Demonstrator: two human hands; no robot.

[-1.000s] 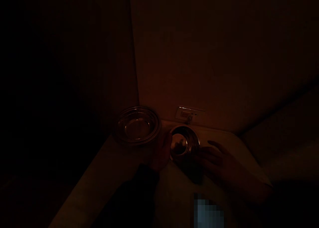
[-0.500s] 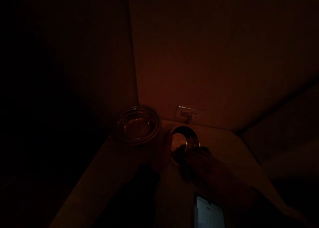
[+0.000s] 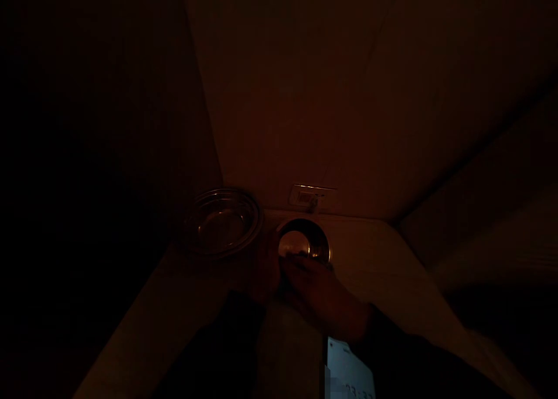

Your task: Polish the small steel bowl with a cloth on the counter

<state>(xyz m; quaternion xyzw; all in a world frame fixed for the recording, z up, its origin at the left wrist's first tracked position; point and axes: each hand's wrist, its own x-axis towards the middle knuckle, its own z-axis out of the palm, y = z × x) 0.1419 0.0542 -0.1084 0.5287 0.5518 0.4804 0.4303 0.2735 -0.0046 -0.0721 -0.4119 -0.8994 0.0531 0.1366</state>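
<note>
The scene is very dim. A round, shiny metal bowl stands tilted slightly on the table in front of me. My left hand is closed around the bowl's left side, its fingers mostly lost in shadow. Over the near rim lies my right hand, bent, with its fingertips at the bowl's inside. Beneath those fingers a dark, soft-edged bunch, apparently a cloth, is largely hidden.
Several nested metal dishes sit at the back left of the pale table. A wall socket with a plug is behind the bowl. Close to me, under my right forearm, lies a lit phone. Walls enclose the back.
My right hand has shifted left across the bowl's near rim toward my left hand. The left hand stays at the bowl's side. The whole view has swung slightly.
</note>
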